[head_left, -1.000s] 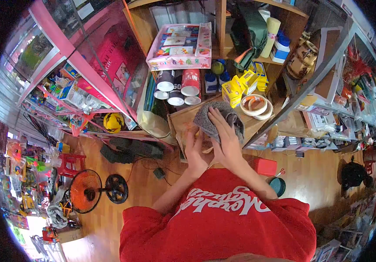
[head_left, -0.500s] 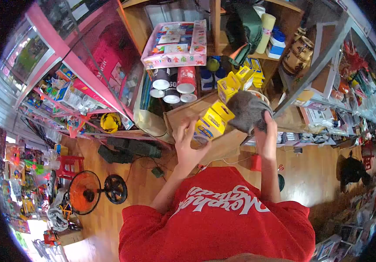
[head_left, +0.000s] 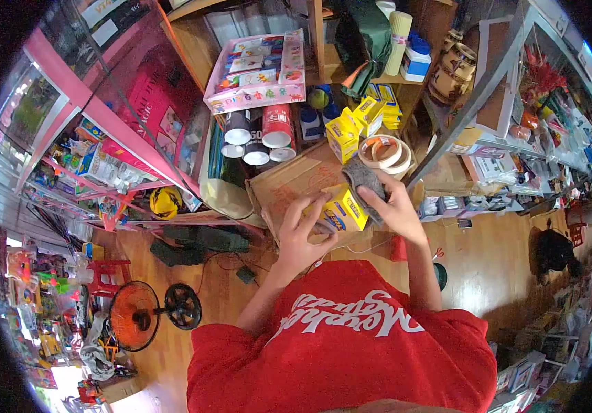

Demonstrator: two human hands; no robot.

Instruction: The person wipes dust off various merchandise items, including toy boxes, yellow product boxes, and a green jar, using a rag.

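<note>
My left hand point(head_left: 303, 235) is closed around a small yellow box point(head_left: 345, 210) with blue and white print. In my right hand point(head_left: 400, 212) is a bunched grey cloth point(head_left: 363, 180), held against the box's right end. Just beyond the cloth lie rolls of tape point(head_left: 395, 162), stacked together. Two more yellow boxes, one of them the nearer yellow box point(head_left: 343, 136), stand behind my hands. All this is over a brown cardboard box point(head_left: 285, 180), partly covered by my hands.
Black and red cans point(head_left: 276, 127) lie below a pink tray of packets point(head_left: 258, 98) on the shelf. A grey metal frame post point(head_left: 478, 96) rises at the right. On the floor at left are an orange fan point(head_left: 134, 316) and a red stool point(head_left: 109, 277).
The cloth has come down and left onto the yellow box, uncovering the tape rolls. The box has been turned in my left hand and its top flap no longer shows.
</note>
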